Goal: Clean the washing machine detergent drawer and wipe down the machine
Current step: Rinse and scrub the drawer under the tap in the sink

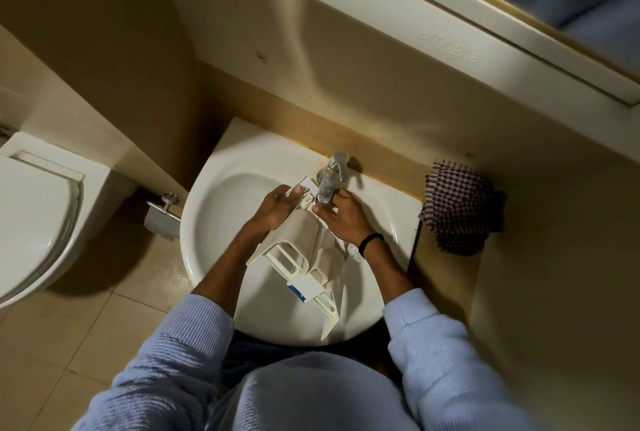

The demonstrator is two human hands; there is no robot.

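looking down through the head camera, i have the detergent drawer (298,257) over the white sink (207,233), tilted, its far end up under the tap (330,178) and its near end toward the person's body. — operator

which hand has it? — desk

both, from what i can see. the left hand (277,207) clasps the drawer's left side near the far end, fingers lying along the plastic. the right hand (343,216) pinches the far end just below the spout, thumb against the corner and fingers curled. a dark wristband (370,243) sits on that wrist, and both light blue sleeves (426,337) are pushed up the forearms. — operator

anything on the drawer itself? — desk

cream plastic with open compartments, and a white and blue label (303,287) near its near end. i can't read it. — operator

and around the sink? — desk

a checked cloth (460,209) lies crumpled on the counter to the right, apart from the basin. a toilet (34,216) is off to the left, with a metal paper holder (162,216) between it and the sink. — operator
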